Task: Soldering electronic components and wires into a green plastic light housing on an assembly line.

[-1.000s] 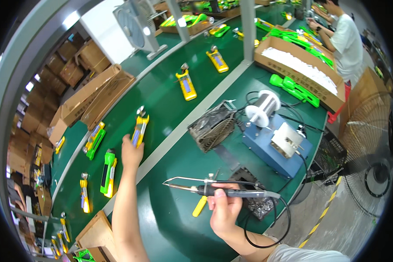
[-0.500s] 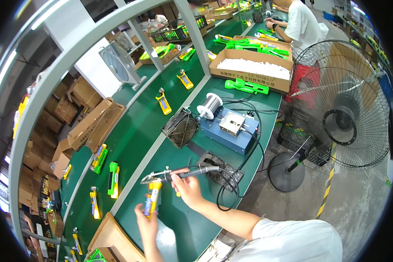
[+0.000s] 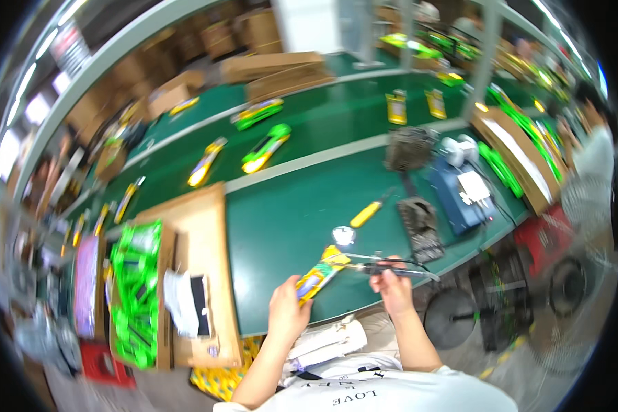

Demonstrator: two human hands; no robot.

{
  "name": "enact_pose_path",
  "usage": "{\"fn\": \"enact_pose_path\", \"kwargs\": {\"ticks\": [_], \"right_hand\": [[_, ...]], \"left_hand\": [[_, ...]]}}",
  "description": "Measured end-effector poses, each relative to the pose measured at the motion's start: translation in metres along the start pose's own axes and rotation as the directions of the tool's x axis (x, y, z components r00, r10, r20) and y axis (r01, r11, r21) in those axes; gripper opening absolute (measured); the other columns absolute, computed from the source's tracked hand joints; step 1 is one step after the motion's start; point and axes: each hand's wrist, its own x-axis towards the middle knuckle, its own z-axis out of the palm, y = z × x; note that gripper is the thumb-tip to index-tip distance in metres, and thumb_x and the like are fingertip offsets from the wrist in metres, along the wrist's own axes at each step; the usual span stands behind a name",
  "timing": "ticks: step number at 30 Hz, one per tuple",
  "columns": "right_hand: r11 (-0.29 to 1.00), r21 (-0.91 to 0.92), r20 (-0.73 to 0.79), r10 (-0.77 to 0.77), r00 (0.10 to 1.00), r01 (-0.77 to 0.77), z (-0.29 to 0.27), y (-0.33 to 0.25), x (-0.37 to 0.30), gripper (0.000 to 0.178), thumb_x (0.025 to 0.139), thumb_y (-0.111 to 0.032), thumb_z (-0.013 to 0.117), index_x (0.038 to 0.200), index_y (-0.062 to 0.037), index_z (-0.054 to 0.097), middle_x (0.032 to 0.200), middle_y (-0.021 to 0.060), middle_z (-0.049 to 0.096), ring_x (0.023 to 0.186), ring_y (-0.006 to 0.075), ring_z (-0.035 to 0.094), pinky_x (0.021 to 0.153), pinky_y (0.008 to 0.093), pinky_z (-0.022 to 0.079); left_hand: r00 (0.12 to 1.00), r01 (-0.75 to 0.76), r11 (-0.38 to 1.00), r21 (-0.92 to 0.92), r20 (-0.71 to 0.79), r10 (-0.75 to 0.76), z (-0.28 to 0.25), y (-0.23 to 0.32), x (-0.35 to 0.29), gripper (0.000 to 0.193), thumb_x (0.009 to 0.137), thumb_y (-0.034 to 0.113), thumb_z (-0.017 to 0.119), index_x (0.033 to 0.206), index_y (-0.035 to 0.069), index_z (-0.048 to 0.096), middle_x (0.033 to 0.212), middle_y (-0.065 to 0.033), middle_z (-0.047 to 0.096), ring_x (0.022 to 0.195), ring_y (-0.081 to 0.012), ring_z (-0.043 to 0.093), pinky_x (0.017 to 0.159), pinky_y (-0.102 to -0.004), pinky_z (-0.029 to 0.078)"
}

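Hands (image 3: 290, 309) have shifted to the table's (image 3: 275, 226) near edge, open surface leftward.

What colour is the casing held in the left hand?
The casing is mostly yellow; it shows best in the head view.

Near the lower centre, the left hand (image 3: 290, 312) hides the yellow unit's (image 3: 321, 275) near end; blur obscures whether the soldering iron (image 3: 373, 268) touches it. The bottom edge cuts off the white shirt (image 3: 419, 395).
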Motion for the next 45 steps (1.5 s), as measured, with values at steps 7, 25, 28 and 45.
{"fn": "enact_pose_path", "kwargs": {"ticks": [7,25,28,45], "right_hand": [[0.999,0.052,-0.058,0.000,0.998,0.003,-0.020,0.025,0.015,0.021,0.092,-0.019,0.057,0.109,-0.0074,0.054,0.078,0.0049,0.055,0.063,0.0128,0.049,0.058,0.0260,0.039],[0.999,-0.007,-0.026,0.043,0.999,-0.043,-0.028,0.023,0.018,0.021,0.093,-0.020,0.055,0.108,-0.0055,0.052,0.077,0.0029,0.051,0.067,0.0095,0.046,0.060,0.0240,0.037],[0.998,-0.003,-0.030,0.055,0.998,-0.055,-0.026,0.024,0.017,0.021,0.093,-0.019,0.055,0.108,-0.0055,0.052,0.077,0.0028,0.051,0.066,0.0096,0.046,0.060,0.0242,0.037],[0.987,0.152,-0.113,0.068,0.991,-0.050,-0.034,0.026,0.019,0.020,0.095,-0.023,0.052,0.110,-0.0093,0.054,0.074,0.0009,0.048,0.060,0.0088,0.040,0.060,0.0241,0.034]], "left_hand": [[0.976,-0.062,0.997,0.045,-0.205,0.069,-0.014,-0.002,-0.040,0.050,0.075,0.014,0.071,0.118,0.003,0.049,0.120,-0.0193,0.051,0.113,-0.0378,0.047,0.098,-0.0473,0.037],[0.707,0.535,0.835,0.130,-0.611,-0.357,-0.224,-0.180,-0.077,0.030,0.079,0.011,0.066,0.107,0.007,0.059,0.108,-0.0117,0.060,0.088,-0.0283,0.060,0.075,-0.0404,0.048],[0.803,0.386,0.893,0.233,-0.561,-0.201,-0.227,-0.202,-0.048,0.030,0.078,0.012,0.067,0.108,0.010,0.060,0.104,-0.0096,0.061,0.081,-0.0265,0.062,0.070,-0.0394,0.050],[0.823,-0.001,0.804,0.595,-0.457,0.338,-0.170,-0.048,-0.021,0.019,0.076,0.002,0.060,0.093,0.006,0.055,0.084,-0.0091,0.056,0.079,-0.0270,0.059,0.066,-0.0378,0.049]]}}
